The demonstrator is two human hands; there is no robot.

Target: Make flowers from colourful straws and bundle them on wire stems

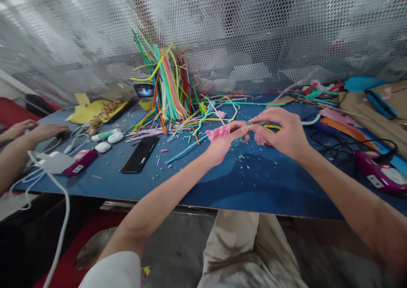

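Over the blue tabletop, my left hand (225,143) is closed around a fluffy pink pipe-cleaner piece (218,133) that looks like a flower. My right hand (286,131) meets it fingertip to fingertip, pinching a thin pale green pipe cleaner (311,121), whose far part sticks out to the right behind the hand. What exactly lies between the touching fingertips is too small to make out. A smaller pink fuzzy piece (260,139) shows under my right hand. Bits of blue fuzz (237,142) sit just below my left fingers.
A tall bundle of coloured pipe cleaners (168,84) stands against the perforated metal screen (254,34). A black phone (140,154), purple power strips (79,163), white cables and a yellow tray (85,115) lie left. Blue-handled pliers (380,103) rest right. Another person's hands (44,131) are far left.
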